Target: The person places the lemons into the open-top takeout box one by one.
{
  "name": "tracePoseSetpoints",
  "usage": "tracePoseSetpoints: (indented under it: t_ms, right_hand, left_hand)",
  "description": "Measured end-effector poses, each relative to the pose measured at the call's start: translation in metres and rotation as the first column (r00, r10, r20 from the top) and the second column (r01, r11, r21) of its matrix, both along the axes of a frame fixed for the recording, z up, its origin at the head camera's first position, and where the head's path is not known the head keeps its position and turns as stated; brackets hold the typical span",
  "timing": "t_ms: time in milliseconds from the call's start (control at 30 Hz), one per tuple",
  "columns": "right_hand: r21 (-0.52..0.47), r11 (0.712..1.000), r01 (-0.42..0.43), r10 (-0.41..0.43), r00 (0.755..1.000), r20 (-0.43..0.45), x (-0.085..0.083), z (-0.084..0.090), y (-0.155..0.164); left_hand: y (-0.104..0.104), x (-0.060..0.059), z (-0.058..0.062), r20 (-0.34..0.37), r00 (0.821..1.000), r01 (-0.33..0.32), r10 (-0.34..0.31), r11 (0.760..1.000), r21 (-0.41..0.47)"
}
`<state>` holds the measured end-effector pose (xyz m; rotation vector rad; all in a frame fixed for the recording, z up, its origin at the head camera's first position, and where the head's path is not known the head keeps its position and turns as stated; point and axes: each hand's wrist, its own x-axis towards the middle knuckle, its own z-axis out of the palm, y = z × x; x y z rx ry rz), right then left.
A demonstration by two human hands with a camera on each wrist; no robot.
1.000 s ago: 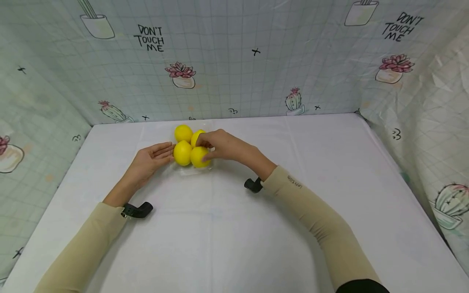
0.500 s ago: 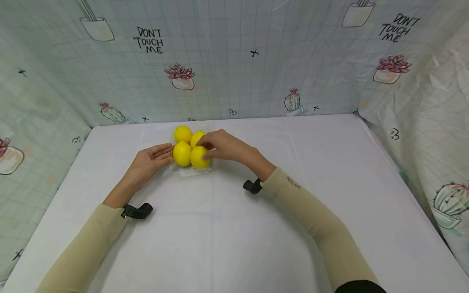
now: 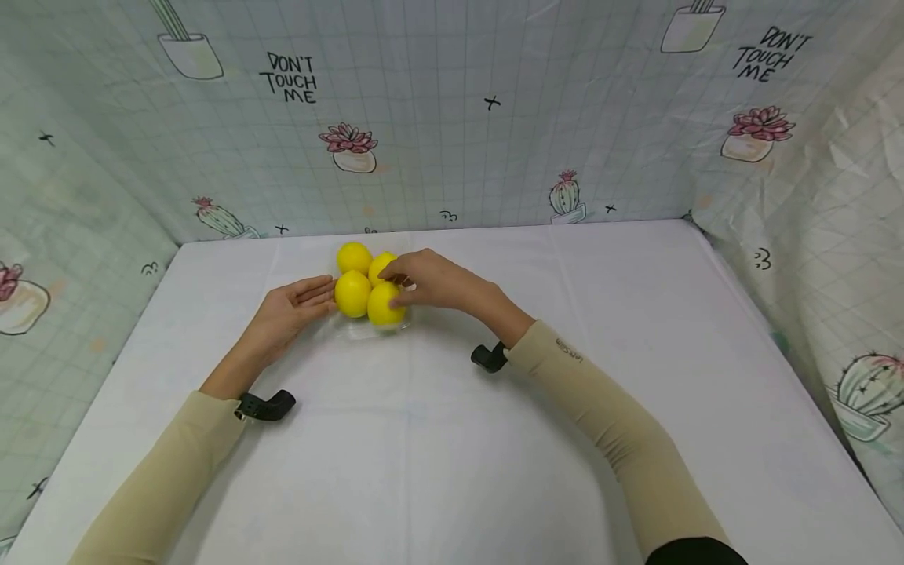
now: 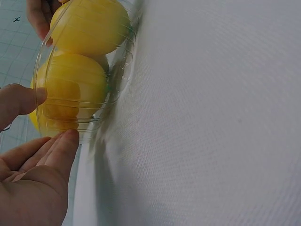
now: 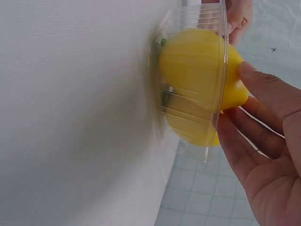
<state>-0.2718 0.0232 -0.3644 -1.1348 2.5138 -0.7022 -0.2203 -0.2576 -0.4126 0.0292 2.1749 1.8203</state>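
Note:
A clear plastic container (image 3: 362, 330) stands on the table with several yellow lemons (image 3: 352, 294) inside, grouped close together. My left hand (image 3: 289, 308) is at its left side. In the left wrist view the thumb touches the rim and the fairly straight fingertips (image 4: 70, 135) rest against the outer wall. From the right, my right hand (image 3: 439, 281) reaches over the container and holds the near-right lemon (image 5: 237, 87) between thumb and fingers. That lemon sits low among the others, its top above the rim. The right fingers partly cover the far-right lemon (image 3: 380, 265).
A white cloth covers the table (image 3: 452, 439). Behind it hangs a patterned curtain (image 3: 452, 141), with further curtain at both sides. Each wrist wears a black camera mount (image 3: 267, 406) that juts out above the table.
Both hands and the lemons stay nearly where they were. Only a very slight shift of the whole head view shows.

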Motion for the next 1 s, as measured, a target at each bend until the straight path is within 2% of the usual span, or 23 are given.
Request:
tracePoseSetpoints:
  t_ms: [267,600,1000]
  right_hand:
    - [-0.087,0.996,0.015,-0.016,1.000,-0.014,-0.001,0.002,0.002]
    - [-0.056,0.997,0.058,-0.062,0.996,-0.067,0.004,-0.003,0.000]
    - [-0.060,0.995,0.074,-0.078,0.995,-0.057,0.005,-0.009,0.000]
  left_hand:
    - [0.001,0.000,0.002,-0.016,1.000,0.001,-0.001,1.000,-0.011]
    - [0.004,-0.001,0.001,-0.011,1.000,-0.004,0.004,1.000,-0.010]
    - [0.004,-0.004,-0.003,-0.027,1.000,-0.002,0.002,1.000,-0.007]
